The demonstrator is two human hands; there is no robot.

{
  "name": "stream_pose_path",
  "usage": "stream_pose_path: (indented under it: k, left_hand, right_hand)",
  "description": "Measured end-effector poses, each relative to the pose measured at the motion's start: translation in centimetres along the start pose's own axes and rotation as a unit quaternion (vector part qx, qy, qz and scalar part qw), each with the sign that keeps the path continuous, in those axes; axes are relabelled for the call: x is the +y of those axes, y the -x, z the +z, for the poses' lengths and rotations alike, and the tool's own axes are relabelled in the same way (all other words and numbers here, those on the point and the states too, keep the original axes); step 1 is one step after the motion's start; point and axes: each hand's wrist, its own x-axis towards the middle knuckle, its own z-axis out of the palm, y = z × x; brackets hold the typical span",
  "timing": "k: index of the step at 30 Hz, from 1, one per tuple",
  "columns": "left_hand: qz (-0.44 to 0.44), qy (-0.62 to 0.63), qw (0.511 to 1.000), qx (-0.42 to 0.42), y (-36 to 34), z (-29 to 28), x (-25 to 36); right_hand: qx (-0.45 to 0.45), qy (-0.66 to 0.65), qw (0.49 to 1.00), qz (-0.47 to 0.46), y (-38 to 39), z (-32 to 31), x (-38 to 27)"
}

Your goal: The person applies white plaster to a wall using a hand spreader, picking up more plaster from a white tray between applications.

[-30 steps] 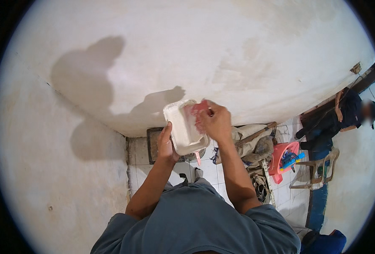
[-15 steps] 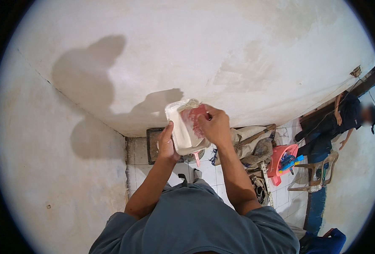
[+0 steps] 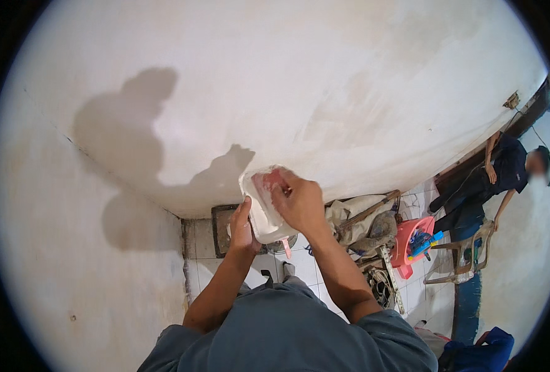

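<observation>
A white plastic tray, coated with pale paste, is gripped at its left side by my left hand, fingers wrapped under it. Over the tray, my right hand pinches a red, paste-smeared scraper, whose blade lies inside it. A pink handle sticks out below the tray's lower edge; what it belongs to is hidden. In front of both hands stands the white wall, with my shadow on it.
At the right, a person in dark clothes is by a plastic chair. A pink basin with blue tools, bundled sacks and a metal straightedge lie on the tiles. A dark square container sits at the wall's foot.
Both hands and the tray sit lower in the view, with the scraper shifted left within the tray. The other person's lower arm now reaches down toward the chair.
</observation>
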Motion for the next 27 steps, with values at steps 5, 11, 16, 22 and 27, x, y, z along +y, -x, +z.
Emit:
stream_pose_path:
  k: [5,11,16,22,27]
  left_hand:
    - [0.002,0.015,1.000,-0.010,-0.6,-0.1,-0.3]
    - [0.011,0.025,1.000,-0.002,-0.8,0.0,-0.6]
    - [0.010,0.018,1.000,0.007,-0.4,0.3,-0.4]
    - [0.000,0.040,0.999,0.022,-0.6,0.5,-0.5]
    - [0.017,0.031,0.999,0.015,-0.6,0.5,0.0]
  right_hand:
    - [0.064,-0.070,0.995,0.013,0.4,-1.5,0.3]
    - [0.065,-0.097,0.993,0.009,0.7,-1.6,5.6]
    - [0.058,-0.372,0.913,0.157,0.4,-1.9,11.8]
    - [0.098,-0.533,0.804,0.243,-0.9,-1.6,16.6]
    - [0.085,-0.653,0.702,0.270,-3.5,-0.2,17.3]
